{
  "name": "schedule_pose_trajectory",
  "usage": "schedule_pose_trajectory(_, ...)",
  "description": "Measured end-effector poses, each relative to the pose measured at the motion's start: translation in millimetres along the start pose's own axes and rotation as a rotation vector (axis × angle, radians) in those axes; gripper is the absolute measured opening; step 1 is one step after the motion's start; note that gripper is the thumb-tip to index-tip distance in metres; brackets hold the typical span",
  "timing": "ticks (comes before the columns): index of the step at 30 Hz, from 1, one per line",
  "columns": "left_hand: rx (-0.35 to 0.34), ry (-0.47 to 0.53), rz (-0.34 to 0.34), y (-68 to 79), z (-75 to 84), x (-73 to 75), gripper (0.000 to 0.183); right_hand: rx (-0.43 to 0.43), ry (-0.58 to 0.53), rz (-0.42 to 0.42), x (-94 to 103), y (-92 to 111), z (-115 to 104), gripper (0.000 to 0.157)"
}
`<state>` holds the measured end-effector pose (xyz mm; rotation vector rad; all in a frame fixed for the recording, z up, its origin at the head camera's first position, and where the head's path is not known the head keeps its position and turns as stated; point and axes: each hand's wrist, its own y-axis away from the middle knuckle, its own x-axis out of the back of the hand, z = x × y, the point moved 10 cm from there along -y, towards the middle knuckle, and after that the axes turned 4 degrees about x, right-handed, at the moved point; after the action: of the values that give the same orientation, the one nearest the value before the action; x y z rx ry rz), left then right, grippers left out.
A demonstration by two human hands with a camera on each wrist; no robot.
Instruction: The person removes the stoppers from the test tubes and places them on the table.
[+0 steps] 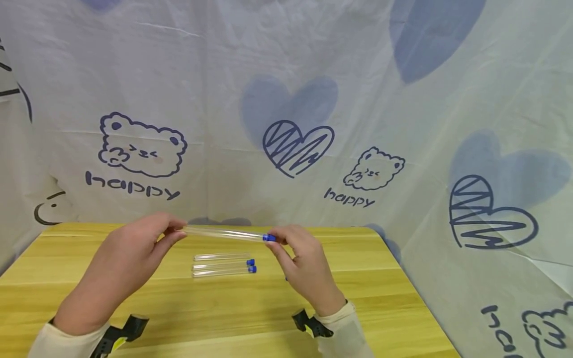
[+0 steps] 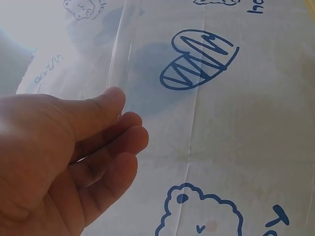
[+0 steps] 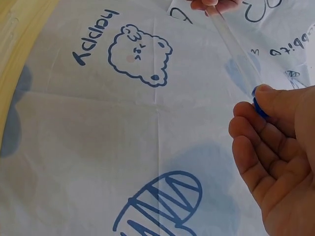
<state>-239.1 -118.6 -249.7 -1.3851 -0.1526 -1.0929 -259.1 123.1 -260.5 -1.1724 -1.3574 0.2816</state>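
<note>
A clear test tube point(image 1: 224, 232) is held level above the far part of the table, stretched between both hands. My left hand point(image 1: 123, 261) pinches its left end between thumb and index finger; in the left wrist view the tube point(image 2: 119, 59) runs up from the thumb tip. At the other end, my right hand point(image 1: 309, 266) pinches the blue stopper point(image 1: 268, 237). The right wrist view shows this stopper point(image 3: 260, 108) at the tube's mouth, partly covered by the thumb. Below the held tube lie two tubes with blue stoppers point(image 1: 252, 269) and one tube point(image 1: 221, 257) without a stopper.
The wooden table point(image 1: 233, 308) has its far edge close behind the hands. A small blue bit point(image 1: 286, 279) shows beside the right hand, mostly hidden by it. A pale cloth point(image 1: 224, 189) printed with hearts and bears hangs behind and to the right.
</note>
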Motion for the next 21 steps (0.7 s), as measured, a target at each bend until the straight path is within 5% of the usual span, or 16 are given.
schedule_pose_trajectory(21,0.051,-0.025,-0.081,-1.5,-6.7,-6.5,0.019,0.040,0.047,-0.050,-4.6,-1.1,-3.7,0.013)
